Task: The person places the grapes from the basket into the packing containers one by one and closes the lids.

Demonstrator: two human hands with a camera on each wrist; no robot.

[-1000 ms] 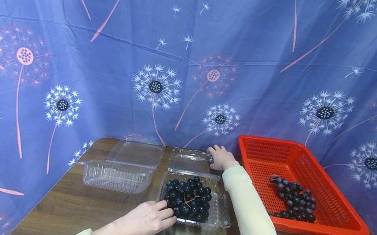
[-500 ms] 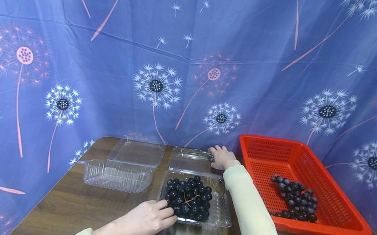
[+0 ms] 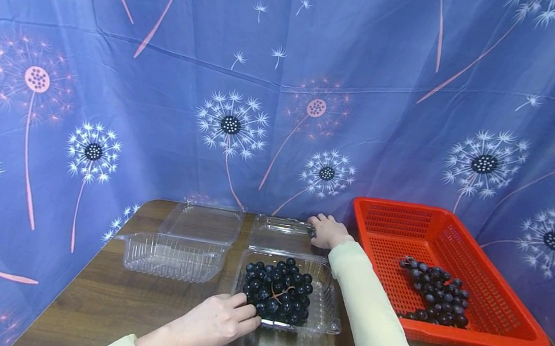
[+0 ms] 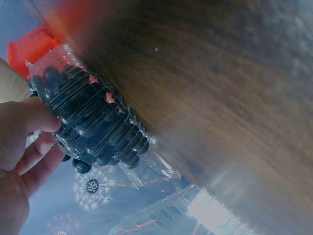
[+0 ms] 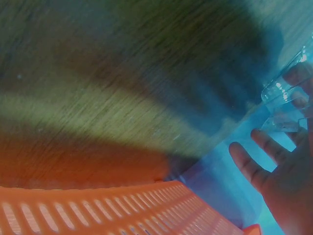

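Observation:
A clear plastic clamshell container (image 3: pixel 328 314) stands hinged open on the table, a bunch of dark grapes (image 3: pixel 264 276) in its base. My left hand (image 3: pixel 215 323) pinches the front left rim of that base; in the left wrist view, the thumb (image 4: pixel 44 115) lies against the ribbed wall. Farther back, my right hand (image 3: pixel 329 232) reaches to the right edge of the raised lid (image 3: pixel 274 238). The right wrist view has the lid's corner (image 5: pixel 274 95) between thumb and forefinger, with the other fingers (image 5: pixel 249 164) spread.
A second clear clamshell (image 3: pixel 173 261) stands open to the left. On the right, a red plastic basket (image 3: pixel 375 227) holds more dark grapes (image 3: pixel 437 293). Behind the wooden table (image 3: pixel 97 301) hangs a blue dandelion-print cloth (image 3: pixel 171 100).
Both hands keep their places on the container and its lid. The head view has shifted very slightly.

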